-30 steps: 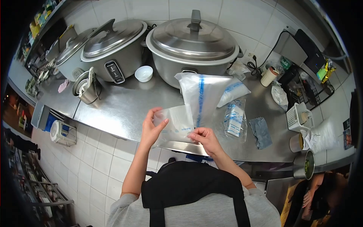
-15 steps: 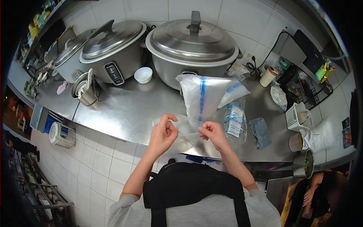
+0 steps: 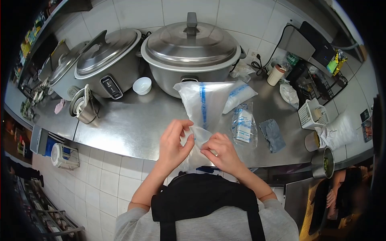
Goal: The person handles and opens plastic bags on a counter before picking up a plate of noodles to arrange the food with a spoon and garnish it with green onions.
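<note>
A thin clear plastic bag (image 3: 200,138) hangs between my hands at the counter's front edge. My right hand (image 3: 221,152) pinches its right side. My left hand (image 3: 176,140) is at the bag's left edge, thumb and fingers curved and apart, touching or very near the film. Just beyond my hands, a tall translucent bag with a blue printed stripe (image 3: 204,105) stands on the steel counter (image 3: 120,130). Behind it to the right rests another blue-printed bag (image 3: 240,95). A blue-and-white packet in clear wrap (image 3: 243,126) lies to its right, beside a grey cloth (image 3: 272,135).
Large lidded cookers (image 3: 191,48) line the back wall. A white bowl (image 3: 142,85) and a metal pot (image 3: 85,108) stand at the left. At the right are a white basket (image 3: 311,114), a jar (image 3: 276,75) and a pot with green contents (image 3: 324,162). Another person's arm (image 3: 335,190) shows lower right.
My right hand has moved slightly left and down, and my left hand has opened more. The clear bag between them now looks bunched and more upright. The view has shifted slightly.
</note>
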A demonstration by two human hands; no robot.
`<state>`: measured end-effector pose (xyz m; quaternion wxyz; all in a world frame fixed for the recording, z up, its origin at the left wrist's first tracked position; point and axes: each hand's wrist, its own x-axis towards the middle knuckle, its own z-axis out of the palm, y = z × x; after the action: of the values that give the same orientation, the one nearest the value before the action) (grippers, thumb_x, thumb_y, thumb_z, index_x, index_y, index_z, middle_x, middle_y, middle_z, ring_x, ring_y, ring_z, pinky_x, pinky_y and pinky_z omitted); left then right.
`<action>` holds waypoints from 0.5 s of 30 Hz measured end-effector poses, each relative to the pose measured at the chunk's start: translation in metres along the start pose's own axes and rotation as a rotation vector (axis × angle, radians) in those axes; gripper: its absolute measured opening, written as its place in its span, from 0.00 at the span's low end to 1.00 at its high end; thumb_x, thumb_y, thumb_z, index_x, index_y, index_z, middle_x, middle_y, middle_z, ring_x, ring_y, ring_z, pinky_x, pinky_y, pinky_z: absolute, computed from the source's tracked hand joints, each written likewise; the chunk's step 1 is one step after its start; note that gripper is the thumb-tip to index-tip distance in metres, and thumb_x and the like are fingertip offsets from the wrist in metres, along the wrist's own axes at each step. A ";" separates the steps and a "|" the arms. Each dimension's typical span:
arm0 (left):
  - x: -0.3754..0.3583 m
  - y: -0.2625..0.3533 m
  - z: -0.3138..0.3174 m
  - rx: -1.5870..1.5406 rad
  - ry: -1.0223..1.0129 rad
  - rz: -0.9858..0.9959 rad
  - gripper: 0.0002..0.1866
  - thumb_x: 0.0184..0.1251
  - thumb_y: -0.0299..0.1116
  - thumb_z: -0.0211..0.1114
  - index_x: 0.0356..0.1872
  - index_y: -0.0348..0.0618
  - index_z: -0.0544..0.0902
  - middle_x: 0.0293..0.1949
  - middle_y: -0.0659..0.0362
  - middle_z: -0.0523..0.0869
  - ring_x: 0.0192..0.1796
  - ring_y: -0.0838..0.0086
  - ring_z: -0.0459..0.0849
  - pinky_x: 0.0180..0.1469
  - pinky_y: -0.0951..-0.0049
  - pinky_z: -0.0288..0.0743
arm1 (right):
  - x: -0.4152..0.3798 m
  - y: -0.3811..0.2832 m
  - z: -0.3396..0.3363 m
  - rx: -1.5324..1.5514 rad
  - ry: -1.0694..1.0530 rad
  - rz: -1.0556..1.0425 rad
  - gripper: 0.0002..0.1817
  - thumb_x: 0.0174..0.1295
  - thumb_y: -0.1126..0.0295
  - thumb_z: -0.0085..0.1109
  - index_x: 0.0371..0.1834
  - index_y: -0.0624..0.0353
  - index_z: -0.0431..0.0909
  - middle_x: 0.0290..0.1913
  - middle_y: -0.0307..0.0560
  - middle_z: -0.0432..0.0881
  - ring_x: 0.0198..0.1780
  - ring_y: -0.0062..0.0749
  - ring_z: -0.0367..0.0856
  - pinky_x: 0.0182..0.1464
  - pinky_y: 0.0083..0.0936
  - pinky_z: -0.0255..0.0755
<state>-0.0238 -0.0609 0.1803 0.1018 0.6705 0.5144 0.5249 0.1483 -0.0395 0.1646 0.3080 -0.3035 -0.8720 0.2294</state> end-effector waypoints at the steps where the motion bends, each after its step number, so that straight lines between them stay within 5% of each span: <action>1: 0.005 0.003 -0.001 -0.002 0.004 0.002 0.11 0.49 0.23 0.61 0.35 0.40 0.73 0.20 0.61 0.76 0.24 0.75 0.74 0.24 0.77 0.67 | 0.000 0.003 -0.005 -0.004 -0.001 -0.003 0.07 0.45 0.71 0.63 0.26 0.59 0.77 0.29 0.39 0.77 0.36 0.34 0.71 0.42 0.27 0.62; 3: 0.016 0.012 -0.009 0.018 -0.188 0.377 0.07 0.51 0.28 0.62 0.32 0.41 0.77 0.25 0.59 0.79 0.29 0.70 0.76 0.28 0.71 0.70 | 0.006 0.004 -0.019 0.117 -0.110 -0.137 0.05 0.49 0.69 0.61 0.24 0.57 0.76 0.26 0.37 0.76 0.35 0.31 0.72 0.43 0.27 0.61; 4: 0.018 0.014 -0.014 0.018 -0.187 0.375 0.07 0.51 0.28 0.62 0.32 0.41 0.77 0.25 0.59 0.79 0.29 0.70 0.76 0.28 0.71 0.70 | 0.008 0.004 -0.029 0.118 -0.113 -0.137 0.05 0.49 0.69 0.61 0.24 0.57 0.76 0.26 0.37 0.76 0.35 0.31 0.72 0.43 0.27 0.61; 6: 0.027 0.013 -0.025 0.235 -0.683 0.280 0.07 0.52 0.32 0.62 0.30 0.41 0.79 0.27 0.57 0.80 0.30 0.66 0.77 0.30 0.69 0.71 | 0.016 0.007 -0.058 0.227 -0.366 -0.248 0.04 0.49 0.69 0.61 0.25 0.56 0.77 0.25 0.38 0.76 0.34 0.31 0.72 0.43 0.27 0.61; 9: 0.043 -0.002 -0.037 0.027 -0.914 0.126 0.07 0.53 0.32 0.64 0.25 0.39 0.80 0.28 0.56 0.81 0.30 0.72 0.78 0.30 0.75 0.69 | 0.020 0.021 -0.091 0.393 -0.356 -0.148 0.05 0.48 0.70 0.62 0.24 0.59 0.77 0.24 0.37 0.77 0.31 0.26 0.72 0.40 0.25 0.63; 10: 0.049 -0.010 -0.038 0.029 -0.912 0.128 0.07 0.53 0.32 0.64 0.25 0.39 0.80 0.28 0.56 0.81 0.30 0.72 0.78 0.30 0.75 0.69 | 0.021 0.026 -0.099 0.533 -0.331 -0.031 0.06 0.46 0.71 0.63 0.23 0.60 0.77 0.22 0.36 0.76 0.28 0.24 0.72 0.38 0.24 0.65; 12: 0.058 -0.024 -0.037 -0.550 -1.058 -0.067 0.12 0.56 0.38 0.62 0.25 0.38 0.80 0.27 0.60 0.82 0.32 0.77 0.78 0.30 0.77 0.69 | 0.028 0.042 -0.106 0.719 -0.301 0.106 0.06 0.48 0.70 0.62 0.25 0.60 0.77 0.23 0.36 0.76 0.27 0.22 0.72 0.35 0.21 0.66; 13: 0.062 -0.023 -0.032 -0.740 -0.966 -0.076 0.14 0.59 0.39 0.60 0.24 0.37 0.79 0.27 0.63 0.82 0.30 0.81 0.77 0.30 0.80 0.70 | 0.035 0.049 -0.107 0.902 -0.266 0.245 0.06 0.49 0.70 0.61 0.26 0.61 0.76 0.24 0.37 0.77 0.26 0.19 0.72 0.31 0.19 0.67; 15: 0.086 -0.025 -0.034 -0.832 -0.880 -0.152 0.11 0.63 0.37 0.57 0.28 0.41 0.79 0.30 0.62 0.83 0.28 0.84 0.76 0.31 0.82 0.70 | 0.056 0.060 -0.109 1.002 -0.181 0.170 0.06 0.51 0.70 0.60 0.30 0.60 0.76 0.26 0.37 0.77 0.25 0.20 0.74 0.30 0.17 0.69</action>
<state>-0.0728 0.0055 0.2295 0.5955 0.6897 0.2223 0.3467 0.2101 0.0639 0.2288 0.3190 -0.1674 -0.6507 0.6685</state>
